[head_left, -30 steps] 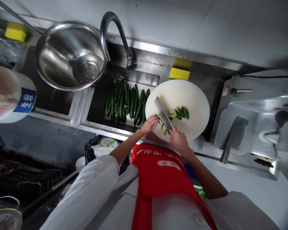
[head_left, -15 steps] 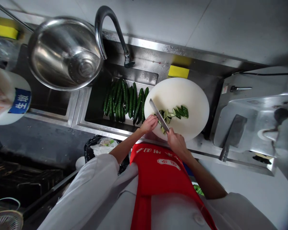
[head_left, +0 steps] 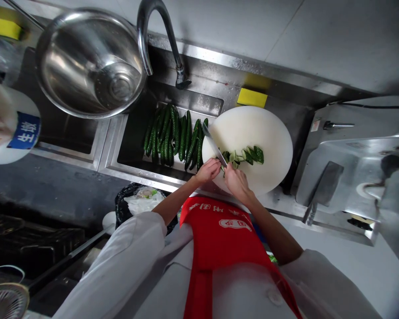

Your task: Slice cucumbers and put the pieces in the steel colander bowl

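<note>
A round white cutting board [head_left: 252,128] lies beside the sink. On it lies a row of cut cucumber pieces [head_left: 249,155]. My right hand [head_left: 235,180] is closed on the handle of a cleaver [head_left: 213,145], whose blade slants across the board's left part. My left hand [head_left: 209,170] is curled with its fingertips pressed on the cucumber end right beside the blade. The two hands almost touch at the board's near left edge.
Several whole cucumbers [head_left: 174,137] lie in the sink basin under a tap [head_left: 159,31]. A large steel bowl [head_left: 86,66] stands at the upper left. A yellow sponge [head_left: 252,97] lies behind the board. A second cleaver [head_left: 322,188] rests on a steel tray at the right.
The cleaver and my right hand have shifted left along the cucumber toward my left hand. The row of cut pieces on the board's right has grown longer.
</note>
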`<state>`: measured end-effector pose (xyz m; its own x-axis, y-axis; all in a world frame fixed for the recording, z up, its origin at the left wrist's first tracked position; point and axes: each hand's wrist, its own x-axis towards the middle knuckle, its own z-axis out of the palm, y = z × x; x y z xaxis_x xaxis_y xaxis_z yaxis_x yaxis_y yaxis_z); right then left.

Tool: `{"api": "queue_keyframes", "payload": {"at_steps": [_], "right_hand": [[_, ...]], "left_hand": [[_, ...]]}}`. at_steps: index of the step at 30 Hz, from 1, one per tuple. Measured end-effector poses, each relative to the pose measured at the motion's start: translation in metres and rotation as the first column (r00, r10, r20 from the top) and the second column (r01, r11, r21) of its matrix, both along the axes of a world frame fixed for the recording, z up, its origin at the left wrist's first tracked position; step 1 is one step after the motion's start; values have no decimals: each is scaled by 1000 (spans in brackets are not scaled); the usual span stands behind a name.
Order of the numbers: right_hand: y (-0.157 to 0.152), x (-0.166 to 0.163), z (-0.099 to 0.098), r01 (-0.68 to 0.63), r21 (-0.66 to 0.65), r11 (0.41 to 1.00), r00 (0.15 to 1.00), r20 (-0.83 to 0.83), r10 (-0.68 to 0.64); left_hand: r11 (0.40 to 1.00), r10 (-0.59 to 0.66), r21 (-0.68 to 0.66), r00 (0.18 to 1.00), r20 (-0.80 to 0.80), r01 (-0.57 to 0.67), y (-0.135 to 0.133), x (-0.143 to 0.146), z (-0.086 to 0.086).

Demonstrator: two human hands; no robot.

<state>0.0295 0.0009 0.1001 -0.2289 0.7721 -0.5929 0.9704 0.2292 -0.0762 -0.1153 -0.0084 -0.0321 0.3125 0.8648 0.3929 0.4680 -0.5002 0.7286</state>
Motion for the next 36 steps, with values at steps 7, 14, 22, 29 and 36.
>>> {"api": "queue_keyframes", "payload": {"at_steps": [7,14,22,29,36], "right_hand": [[-15,21,25,21,-19,1000,999,37,-21],[0,-4,-2,46,-15,999,999,-27,-46],[21,6,0,58,28,998,994,-93,-55],[-2,30,31,31,-4,1000,998,-46,-31],[-35,26,13,-102,-146,984,992,-84,91]], "left_hand": [[1000,7,14,1000,18,-7,-1,4,-6],[1000,-13,-22,1000,26,14,-2,0,-2],[996,-48,-79,999,-3,47,-6,-3,7],[947,317,10,937,145,-322,56,1,101],[865,-497,-144,779,-383,480,117,86,78]]}}
